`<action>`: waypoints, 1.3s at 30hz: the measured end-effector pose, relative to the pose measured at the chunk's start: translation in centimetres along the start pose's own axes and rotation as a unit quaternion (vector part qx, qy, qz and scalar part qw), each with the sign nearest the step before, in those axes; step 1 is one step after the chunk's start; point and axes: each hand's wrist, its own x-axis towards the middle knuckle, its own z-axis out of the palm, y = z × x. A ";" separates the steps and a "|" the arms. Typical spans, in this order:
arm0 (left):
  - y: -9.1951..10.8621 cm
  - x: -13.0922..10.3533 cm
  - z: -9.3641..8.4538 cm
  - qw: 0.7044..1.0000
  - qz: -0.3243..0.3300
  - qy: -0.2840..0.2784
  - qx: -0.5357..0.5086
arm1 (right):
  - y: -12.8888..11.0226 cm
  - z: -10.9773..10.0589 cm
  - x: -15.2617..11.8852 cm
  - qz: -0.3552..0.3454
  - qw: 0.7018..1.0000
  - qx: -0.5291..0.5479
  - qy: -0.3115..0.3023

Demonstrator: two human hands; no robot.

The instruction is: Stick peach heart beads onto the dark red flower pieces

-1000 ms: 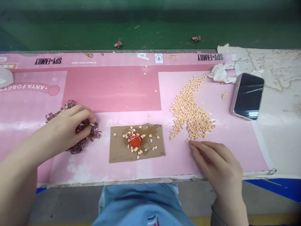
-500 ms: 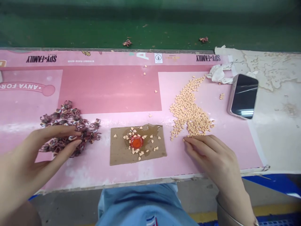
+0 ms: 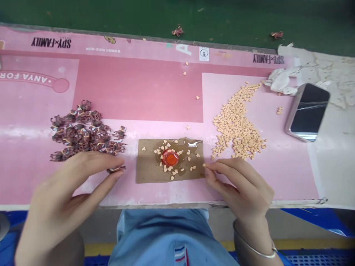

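My left hand (image 3: 73, 184) pinches a small dark brown figure piece (image 3: 116, 169) between thumb and fingertips, just in front of a pile of similar brown pieces (image 3: 83, 133). In the fingertips of my right hand (image 3: 242, 184) is a tiny beige piece (image 3: 204, 165), at the right edge of a brown card (image 3: 149, 173). A red round cap (image 3: 170, 158) with orange-red liquid sits on the card. Clear wet liquid and several beige bits lie around the cap. Beyond my right hand spreads a heap of beige pieces (image 3: 238, 125).
A phone (image 3: 309, 112) lies at the right, beside crumpled white tissue (image 3: 280, 81). The pink printed sheet (image 3: 138, 92) covers the table. Behind it, two brown pieces (image 3: 177, 31) rest on a green surface (image 3: 111, 18). A few loose beige bits are scattered on the sheet.
My left hand has drawn away from the brown pile toward the card with one figure piece. My right hand has moved left from the beige heap to the card's edge. The view has shifted.
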 end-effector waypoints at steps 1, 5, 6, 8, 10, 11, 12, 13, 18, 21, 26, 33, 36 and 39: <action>0.3 0.1 0.3 0.999 0.033 -0.020 -0.006 | -0.8 0.7 0.6 -0.004 1.000 0.021 0.004; 1.2 -0.3 1.8 0.996 0.055 -0.001 -0.074 | -2.5 2.7 2.1 -0.005 0.999 0.048 0.006; 1.5 -0.6 2.3 0.994 0.031 0.005 -0.105 | -2.5 3.0 2.2 -0.001 0.999 0.044 0.006; 1.8 -1.1 3.0 0.985 -0.014 0.017 -0.172 | -2.4 3.2 2.3 0.007 0.999 0.042 0.006; 1.9 -1.6 3.4 0.975 -0.045 0.020 -0.218 | -2.3 3.2 2.2 0.014 0.999 0.050 0.006; 1.9 -1.8 3.5 0.972 -0.055 0.019 -0.227 | -2.2 3.1 2.1 0.018 0.998 0.056 0.005; 1.8 -1.9 3.6 0.971 -0.063 0.016 -0.228 | -2.2 3.1 2.1 0.020 0.998 0.060 0.004; 1.8 -2.0 3.6 0.972 -0.072 0.015 -0.222 | -2.2 3.1 2.0 0.022 0.998 0.062 0.002; 1.8 -2.1 3.6 0.972 -0.111 0.048 -0.202 | -2.3 3.3 2.0 0.017 0.998 0.065 -0.001; 2.0 -2.1 3.8 0.970 -0.125 0.083 -0.191 | -2.2 3.3 2.0 0.014 0.998 0.064 -0.002; 2.1 -2.5 4.3 0.978 -0.078 0.093 -0.172 | -2.6 2.7 2.0 0.025 0.997 0.072 0.000; 2.8 -2.8 4.8 0.995 0.047 0.056 -0.065 | -5.8 1.3 3.3 0.081 0.984 0.157 -0.032; 2.9 -2.4 4.8 0.993 0.088 0.060 -0.045 | -6.4 1.5 3.7 0.081 0.980 0.180 -0.040; 2.9 -2.3 4.8 0.993 0.089 0.058 -0.051 | -6.4 1.7 3.6 0.080 0.978 0.189 -0.046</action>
